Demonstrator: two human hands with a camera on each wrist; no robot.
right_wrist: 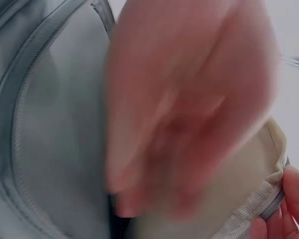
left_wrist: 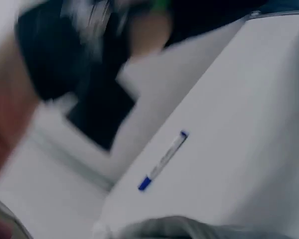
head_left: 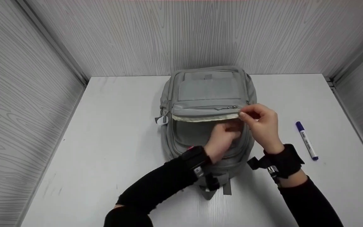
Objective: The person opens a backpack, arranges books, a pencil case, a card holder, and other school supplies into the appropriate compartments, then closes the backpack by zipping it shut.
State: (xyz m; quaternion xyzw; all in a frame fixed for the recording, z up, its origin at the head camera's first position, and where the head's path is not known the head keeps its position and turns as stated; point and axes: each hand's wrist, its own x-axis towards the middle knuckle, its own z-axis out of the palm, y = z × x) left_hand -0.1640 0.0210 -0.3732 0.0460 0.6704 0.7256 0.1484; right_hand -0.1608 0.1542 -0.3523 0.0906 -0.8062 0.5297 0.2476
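A grey backpack [head_left: 208,94] lies flat on the white table [head_left: 106,132] with its front pocket unzipped. My right hand [head_left: 243,115] pinches the right end of the pocket flap [head_left: 205,117] and holds it up, so the cream lining [right_wrist: 249,174] shows. The pinching fingertips [right_wrist: 291,199] appear at the lower right of the right wrist view. My left hand [head_left: 228,129] reaches into the pocket opening under the flap. It shows as a blur [right_wrist: 189,99] with fingers fairly straight and nothing visible in it. The left wrist view is blurred.
A white marker with a blue cap [head_left: 307,140] lies on the table right of the backpack, also seen as the marker [left_wrist: 162,162] in the left wrist view. Grey wood-grain walls [head_left: 27,94] enclose the table on three sides. A small tag [head_left: 162,120] hangs at the backpack's left side.
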